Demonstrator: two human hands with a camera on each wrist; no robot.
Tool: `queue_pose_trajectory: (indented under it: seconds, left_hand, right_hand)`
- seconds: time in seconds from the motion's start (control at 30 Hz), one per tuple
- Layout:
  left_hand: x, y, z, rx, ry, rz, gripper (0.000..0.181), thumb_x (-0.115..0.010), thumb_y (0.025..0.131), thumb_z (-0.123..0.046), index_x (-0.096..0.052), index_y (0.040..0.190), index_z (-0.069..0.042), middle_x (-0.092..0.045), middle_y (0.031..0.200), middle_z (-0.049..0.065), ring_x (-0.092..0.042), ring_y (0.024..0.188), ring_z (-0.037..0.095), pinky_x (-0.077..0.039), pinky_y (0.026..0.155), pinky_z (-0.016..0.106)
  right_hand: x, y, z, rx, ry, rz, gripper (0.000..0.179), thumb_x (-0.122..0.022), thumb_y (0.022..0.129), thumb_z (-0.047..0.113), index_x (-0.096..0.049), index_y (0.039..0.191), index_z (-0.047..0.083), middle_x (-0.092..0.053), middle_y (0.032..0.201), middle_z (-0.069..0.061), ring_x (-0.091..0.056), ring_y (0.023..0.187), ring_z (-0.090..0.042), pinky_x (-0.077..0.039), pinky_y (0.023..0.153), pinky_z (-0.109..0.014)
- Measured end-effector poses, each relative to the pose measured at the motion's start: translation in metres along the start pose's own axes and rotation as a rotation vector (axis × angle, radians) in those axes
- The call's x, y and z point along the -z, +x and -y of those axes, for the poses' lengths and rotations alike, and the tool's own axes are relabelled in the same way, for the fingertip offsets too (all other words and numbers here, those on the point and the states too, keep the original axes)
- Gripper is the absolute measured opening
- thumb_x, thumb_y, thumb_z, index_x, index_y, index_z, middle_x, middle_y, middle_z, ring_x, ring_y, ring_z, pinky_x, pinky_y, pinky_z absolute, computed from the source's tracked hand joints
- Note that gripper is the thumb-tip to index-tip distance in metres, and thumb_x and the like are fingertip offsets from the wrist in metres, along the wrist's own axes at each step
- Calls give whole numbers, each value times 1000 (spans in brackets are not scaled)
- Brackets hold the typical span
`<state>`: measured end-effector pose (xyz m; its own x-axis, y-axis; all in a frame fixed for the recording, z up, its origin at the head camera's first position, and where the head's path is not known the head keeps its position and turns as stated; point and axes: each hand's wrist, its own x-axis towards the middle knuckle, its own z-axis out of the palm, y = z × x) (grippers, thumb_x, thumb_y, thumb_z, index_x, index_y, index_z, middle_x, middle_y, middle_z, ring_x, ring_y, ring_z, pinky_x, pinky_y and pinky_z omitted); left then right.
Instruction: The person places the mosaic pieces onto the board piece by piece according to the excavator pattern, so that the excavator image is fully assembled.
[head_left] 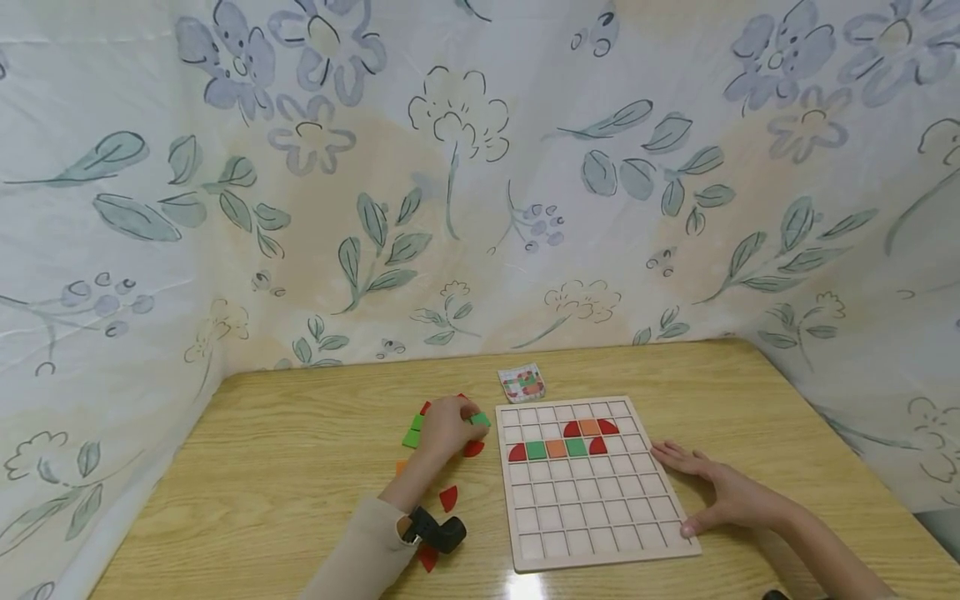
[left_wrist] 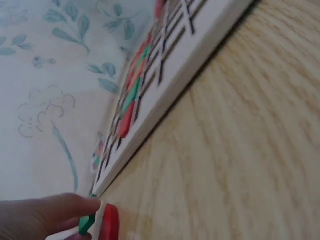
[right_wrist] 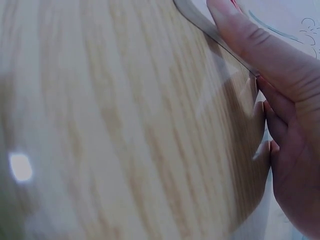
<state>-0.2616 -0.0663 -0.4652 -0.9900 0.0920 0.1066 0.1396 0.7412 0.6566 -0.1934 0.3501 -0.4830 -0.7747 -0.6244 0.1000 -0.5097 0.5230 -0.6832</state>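
My left hand (head_left: 446,429) pinches a green square tile (head_left: 480,420) between thumb and fingertips, just left of the white gridded board (head_left: 581,496). In the left wrist view the green tile stands on edge in the pinch, beside a red piece. Two rows of the board carry pieces: red quarter-rounds (head_left: 517,453), orange squares (head_left: 555,449) and green squares (head_left: 536,451). At the board's right side lies my right hand (head_left: 738,497), fingers extended along the edge and thumb on the rim near the front corner; the right wrist view shows its thumb over the board edge.
Loose pieces lie left of the board: green squares (head_left: 412,438), an orange piece (head_left: 411,472) partly behind the left forearm, and red quarter-rounds (head_left: 448,498). Behind the board is a small picture card (head_left: 522,383) with a coloured pattern. A floral cloth (head_left: 480,208) encloses the wooden table.
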Motion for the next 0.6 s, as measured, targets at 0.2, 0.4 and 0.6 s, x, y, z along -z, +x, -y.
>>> queue_pose_trajectory:
  seconds: [0.2,0.4,0.6]
  left_hand:
    - [7,0,-1,-64,-132,2,24,-79,71,-22,-71,90,-10,-64,79,0,-53,70,12,-45,61,25]
    - [17,-2,-16,-69,-176,-2,23,-79,71,-27,-72,89,-14,-64,81,-2,-50,75,15,-44,66,26]
    - [13,-2,-25,-54,-185,55,25,-79,71,-29,-71,89,-14,-63,86,0,-49,78,16,-44,62,26]
  right_hand:
    - [0,0,0,14,-5,-1,92,-81,65,28,-35,141,3,-26,144,-28,-9,131,16,0,97,0]
    - [1,-1,0,24,-3,-2,92,-81,65,27,-35,140,2,-26,143,-30,-9,131,16,0,97,0]
    - [0,0,1,11,8,8,91,-81,66,26,-35,141,3,-25,144,-30,-9,131,17,0,97,1]
